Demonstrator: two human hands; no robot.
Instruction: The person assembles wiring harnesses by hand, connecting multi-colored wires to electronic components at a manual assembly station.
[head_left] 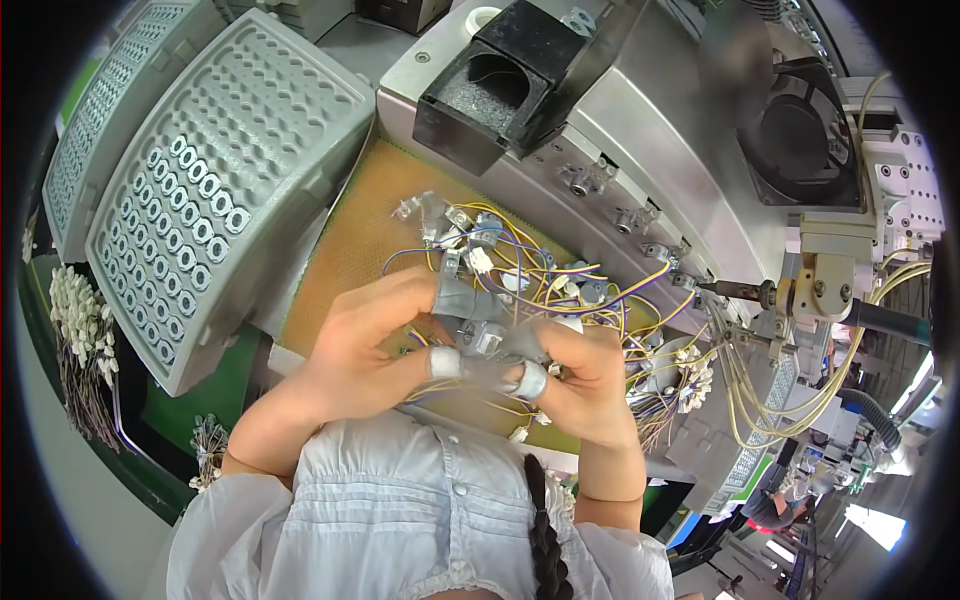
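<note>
My left hand (372, 345) is closed, thumb and index finger pinching a small silvery metal part (485, 336). Grey tape covers that index finger, and white tape is round the thumb. Close beside it, my right hand (582, 375) has thumb and fingers drawn together near the same part. Motion blur over its fingertips hides what they hold. Just beyond both hands lies a tangle of yellow and purple wires (560, 272) with white connectors (480, 261) and small metal parts, on a tan perforated mat (352, 235).
At the left stands a grey moulded tray (300, 130) with rows of small metal plates (186, 215), another tray (110, 95) behind it. Bundled wires with white connectors (82, 315) hang farther left. A black box (470, 95), a soldering iron (735, 291) and a fan (800, 135) belong to the machine side.
</note>
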